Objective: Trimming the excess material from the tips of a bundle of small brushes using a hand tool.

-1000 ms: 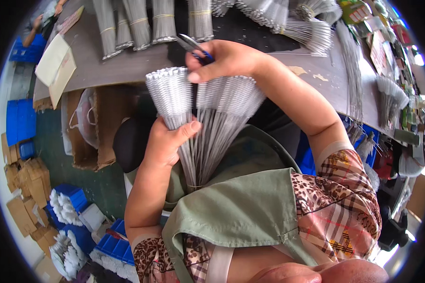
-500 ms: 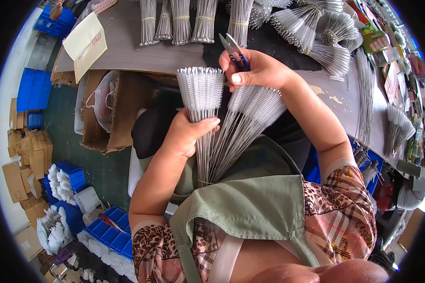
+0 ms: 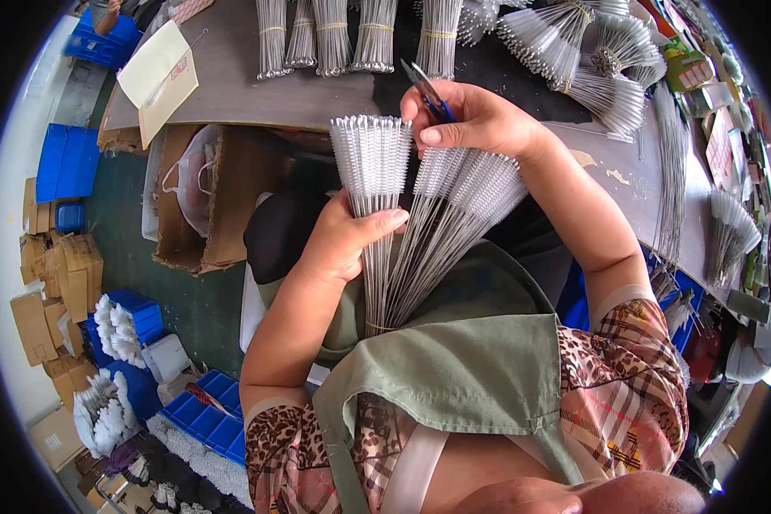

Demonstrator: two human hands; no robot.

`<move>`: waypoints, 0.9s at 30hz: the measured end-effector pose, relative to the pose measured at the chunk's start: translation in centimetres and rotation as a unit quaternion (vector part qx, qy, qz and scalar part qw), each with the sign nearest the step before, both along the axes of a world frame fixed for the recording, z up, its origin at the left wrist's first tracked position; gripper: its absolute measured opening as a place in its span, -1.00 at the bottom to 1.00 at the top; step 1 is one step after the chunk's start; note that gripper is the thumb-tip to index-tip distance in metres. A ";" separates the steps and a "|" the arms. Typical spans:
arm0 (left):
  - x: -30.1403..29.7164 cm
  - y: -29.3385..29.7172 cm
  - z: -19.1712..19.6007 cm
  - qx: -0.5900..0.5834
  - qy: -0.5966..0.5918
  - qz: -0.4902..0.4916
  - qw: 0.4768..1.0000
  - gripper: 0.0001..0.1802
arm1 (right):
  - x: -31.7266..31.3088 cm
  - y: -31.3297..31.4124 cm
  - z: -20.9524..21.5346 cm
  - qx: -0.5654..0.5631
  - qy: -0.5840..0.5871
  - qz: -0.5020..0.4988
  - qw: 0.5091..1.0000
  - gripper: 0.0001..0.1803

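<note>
A bundle of thin wire brushes [image 3: 403, 231] with white bristle heads fans upward from a band at its lower end near my lap. My left hand [image 3: 344, 242] grips the wire stems from the left, thumb lying across them. My right hand [image 3: 471, 120] rests on the bristle heads at the top right and holds small blue-handled scissors [image 3: 427, 90], blades pointing up-left. A green apron [image 3: 454, 377] covers my lap under the bundle.
Several tied brush bundles [image 3: 351, 34] lie along the grey table [image 3: 240, 94], more fanned bundles [image 3: 591, 60] at the upper right. An open cardboard box [image 3: 206, 206] stands on the floor at left, with blue crates [image 3: 68, 163] and cartons [image 3: 51, 291] beyond.
The view has shifted so the bundle and both hands sit lower and more central. My right hand with the scissors stays at the bristle heads; my left hand keeps its grip on the stems.
</note>
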State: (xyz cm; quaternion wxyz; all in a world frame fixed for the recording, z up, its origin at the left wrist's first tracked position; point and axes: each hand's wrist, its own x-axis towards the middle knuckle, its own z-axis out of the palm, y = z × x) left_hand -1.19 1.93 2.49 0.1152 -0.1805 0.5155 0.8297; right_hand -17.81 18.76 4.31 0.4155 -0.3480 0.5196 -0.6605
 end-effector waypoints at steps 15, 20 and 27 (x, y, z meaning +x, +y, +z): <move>-0.1 -0.3 -0.1 0.038 -0.009 0.012 0.999 -0.57 | -0.3 0.2 -0.3 0.012 0.020 0.009 1.000 -0.74; -0.1 -0.2 -0.4 0.036 0.008 0.012 0.999 -0.61 | -0.6 0.3 -0.7 0.024 0.034 0.016 0.999 -0.71; -0.2 -0.5 -0.7 0.042 0.008 0.007 0.999 -0.68 | -0.4 0.3 -0.3 0.033 0.030 -0.027 0.999 -0.73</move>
